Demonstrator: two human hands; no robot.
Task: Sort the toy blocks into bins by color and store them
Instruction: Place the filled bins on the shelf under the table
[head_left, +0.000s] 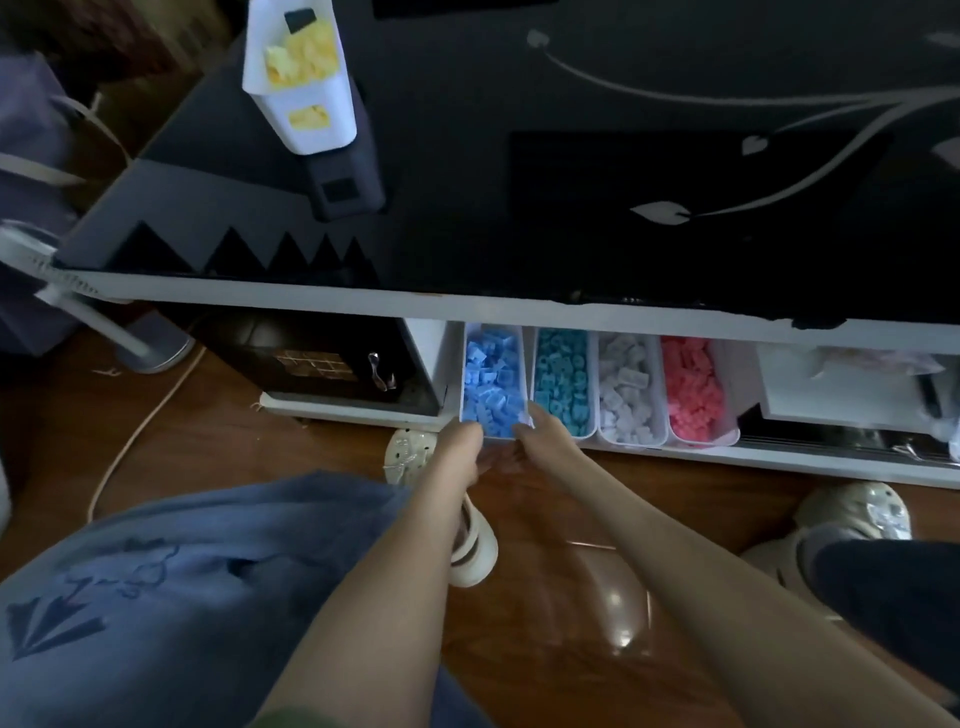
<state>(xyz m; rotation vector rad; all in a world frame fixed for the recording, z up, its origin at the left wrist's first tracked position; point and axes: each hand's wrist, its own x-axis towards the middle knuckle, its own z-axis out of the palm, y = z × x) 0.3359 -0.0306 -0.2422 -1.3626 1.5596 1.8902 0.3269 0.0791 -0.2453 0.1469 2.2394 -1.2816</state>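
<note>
Storing, seemingly near done | left hand (464, 441) and right hand (537, 428) each grip a front corner of blue bin (493, 374) | teal bin (563, 384), white bin (628, 389), pink bin (693, 387) shelved just right of hands | yellow bin (301, 78) on tabletop (519, 218) well beyond hands, not yet stored

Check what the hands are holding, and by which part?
Both hands hold the bin of blue blocks by its near end: left hand at the front left corner, right hand at the front right.
</note>
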